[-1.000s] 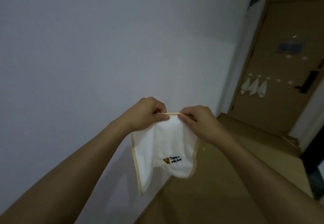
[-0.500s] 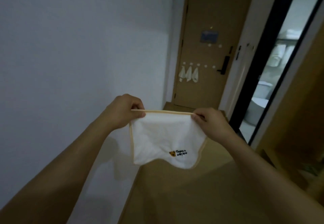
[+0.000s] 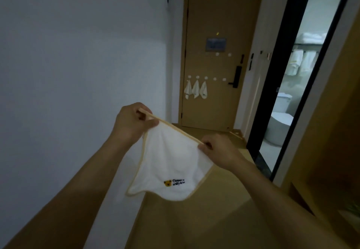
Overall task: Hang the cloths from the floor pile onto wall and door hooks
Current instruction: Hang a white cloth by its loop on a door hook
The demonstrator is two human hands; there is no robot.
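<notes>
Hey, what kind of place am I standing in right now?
Probably a hotel room entry hallway. The tan wooden door carries a framed blue notice and a black electronic handle lock, and the doorway on the right shows a bathroom with folded white towels on a rack.

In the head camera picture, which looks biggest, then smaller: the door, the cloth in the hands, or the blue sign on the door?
1. Door
2. Held cloth, though being close to the camera makes it look bigger
3. Blue sign

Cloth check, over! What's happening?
Left hand, right hand pinch white cloth by top hem. Three cloths on door hooks; two hooks free. Path clear.
</notes>
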